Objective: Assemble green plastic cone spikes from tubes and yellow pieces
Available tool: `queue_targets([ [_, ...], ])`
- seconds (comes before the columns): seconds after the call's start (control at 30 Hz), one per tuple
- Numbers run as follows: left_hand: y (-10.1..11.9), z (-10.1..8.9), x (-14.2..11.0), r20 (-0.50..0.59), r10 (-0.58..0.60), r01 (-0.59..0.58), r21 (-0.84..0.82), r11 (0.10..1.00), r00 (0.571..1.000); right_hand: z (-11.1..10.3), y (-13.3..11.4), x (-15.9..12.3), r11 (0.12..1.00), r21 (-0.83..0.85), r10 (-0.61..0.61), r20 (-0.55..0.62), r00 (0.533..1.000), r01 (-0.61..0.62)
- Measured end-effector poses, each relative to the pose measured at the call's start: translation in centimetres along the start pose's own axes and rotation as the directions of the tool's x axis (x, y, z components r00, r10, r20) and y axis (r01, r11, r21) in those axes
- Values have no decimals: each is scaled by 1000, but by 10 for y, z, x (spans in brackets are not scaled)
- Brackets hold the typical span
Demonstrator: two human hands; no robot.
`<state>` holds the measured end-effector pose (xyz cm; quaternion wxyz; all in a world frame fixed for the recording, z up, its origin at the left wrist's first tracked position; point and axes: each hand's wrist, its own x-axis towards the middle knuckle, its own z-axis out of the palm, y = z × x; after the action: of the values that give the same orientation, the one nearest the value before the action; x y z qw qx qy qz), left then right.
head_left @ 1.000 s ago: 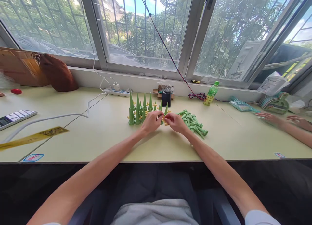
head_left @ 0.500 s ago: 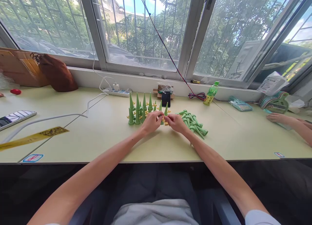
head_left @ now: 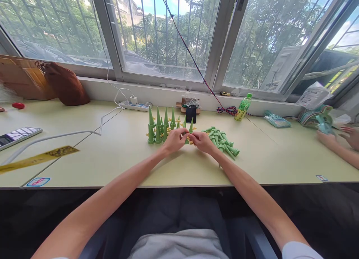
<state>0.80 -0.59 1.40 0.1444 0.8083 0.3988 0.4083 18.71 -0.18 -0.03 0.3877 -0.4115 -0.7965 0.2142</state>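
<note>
Green plastic watering spikes with small yellow valves stand in upright rows (head_left: 158, 133) at the middle of the table. At the right end of these rows my left hand (head_left: 175, 139) is closed, its thumb and fingertips pinching a green spike that they mostly cover. My right hand (head_left: 203, 141) meets it there, fingertips pinched on a small yellow valve (head_left: 189, 137). One upright spike (head_left: 191, 126) rises just behind the fingertips. Beside my right hand lies a loose heap of green spikes (head_left: 221, 139).
Behind the rows rests a black phone (head_left: 191, 114) against a small box. A green bottle (head_left: 243, 107), a power strip (head_left: 137, 106) and a white cable (head_left: 84, 132) are around. At right, another person's hands (head_left: 327, 139) handle a bluish plastic packet (head_left: 324, 126).
My hands stay almost in place, fingertips still together. At right, the other person's hands have shifted and lifted a bluish packet off the table.
</note>
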Motion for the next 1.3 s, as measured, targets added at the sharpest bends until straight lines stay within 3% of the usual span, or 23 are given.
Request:
queue_targets([
  [1.3,1,0,1,25,2,-3,8,1000,1000,-1,0,1,999,-54,7,70,998,-3],
])
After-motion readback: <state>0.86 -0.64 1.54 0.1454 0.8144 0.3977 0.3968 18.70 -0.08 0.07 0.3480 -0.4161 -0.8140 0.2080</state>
